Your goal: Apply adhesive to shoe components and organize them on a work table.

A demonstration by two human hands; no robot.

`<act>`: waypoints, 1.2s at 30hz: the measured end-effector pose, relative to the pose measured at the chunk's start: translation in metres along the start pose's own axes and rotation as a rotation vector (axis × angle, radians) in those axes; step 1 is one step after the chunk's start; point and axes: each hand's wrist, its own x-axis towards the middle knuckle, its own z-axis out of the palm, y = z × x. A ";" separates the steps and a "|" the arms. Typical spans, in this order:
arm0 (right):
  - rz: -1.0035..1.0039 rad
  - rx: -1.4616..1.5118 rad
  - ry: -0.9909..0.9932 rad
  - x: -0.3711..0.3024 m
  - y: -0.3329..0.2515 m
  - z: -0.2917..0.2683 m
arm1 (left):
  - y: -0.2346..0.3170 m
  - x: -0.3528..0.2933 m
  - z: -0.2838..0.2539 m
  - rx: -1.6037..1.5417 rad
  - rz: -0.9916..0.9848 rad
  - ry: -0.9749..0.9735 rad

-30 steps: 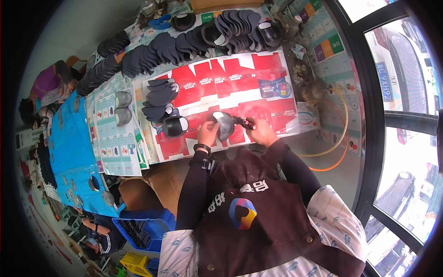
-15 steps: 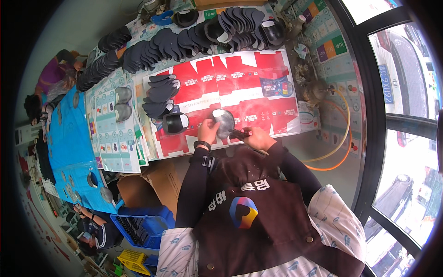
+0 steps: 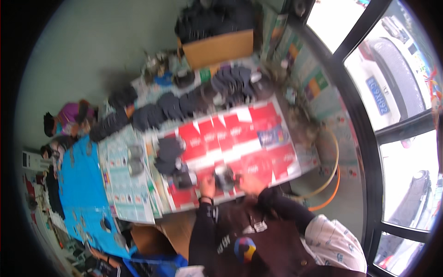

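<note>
Motion blurs the picture. Just in front of me, over red and white printed sheets (image 3: 217, 134), is a cup-shaped dark grey piece (image 3: 224, 177) with a pale patch at its top. My left hand (image 3: 207, 187) is at its left edge, thumb and fingers closed on it. On its other side my right hand (image 3: 251, 183) is closed round a small dark tool (image 3: 237, 179), which is smeared and partly hidden. Left of my left hand sits another black cup-shaped piece (image 3: 185, 179) with a pale patch, below a stack of flat dark rounded pieces (image 3: 170, 154).
Rows of dark rounded pieces (image 3: 168, 106) line the table's far side, before a cardboard box (image 3: 219, 48) full of dark pieces. Yellow and orange hoses (image 3: 336, 180) loop at the right, near the window. A blue-covered table (image 3: 83, 175) and other people (image 3: 69, 117) are on the left.
The view has swung upward, so the table sits lower and the cardboard box has come into sight. The piece at my hands looks darker and differently turned. Both hands stay beside it.
</note>
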 end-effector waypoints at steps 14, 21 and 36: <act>0.048 -0.099 -0.036 0.001 -0.003 -0.016 | 0.010 -0.011 -0.031 0.075 -0.031 0.059; 0.155 0.066 -0.144 0.001 -0.006 -0.023 | -0.029 -0.003 -0.025 -0.339 -0.260 -0.070; 0.108 0.081 -0.079 0.023 -0.003 -0.008 | -0.027 -0.004 -0.035 -0.537 -0.326 -0.073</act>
